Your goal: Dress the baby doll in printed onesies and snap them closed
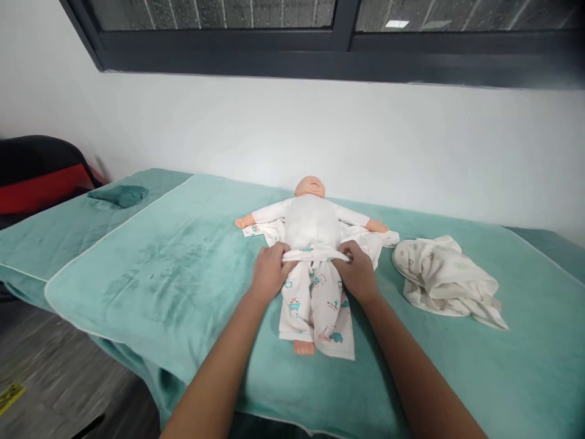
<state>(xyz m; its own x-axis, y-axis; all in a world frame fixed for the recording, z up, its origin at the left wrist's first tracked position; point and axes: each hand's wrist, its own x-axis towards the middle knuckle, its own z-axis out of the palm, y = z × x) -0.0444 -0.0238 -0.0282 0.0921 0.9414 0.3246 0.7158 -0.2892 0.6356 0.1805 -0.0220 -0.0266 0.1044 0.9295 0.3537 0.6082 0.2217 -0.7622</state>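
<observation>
A baby doll lies on its back, arms spread, its head toward the wall. White printed trousers cover its legs, and one foot shows below the left trouser leg. At the left side of the waistband, my left hand pinches the cloth. On the opposite side my right hand grips the same waistband, fingers closed. A printed baby top is spread beneath the doll's back and arms, while a plain white layer covers its chest.
A crumpled white cloth lies right of the doll. Green velvety covering drapes the bed, with a face hole at the far left. The wall and window frame stand behind. A black and red object is at left.
</observation>
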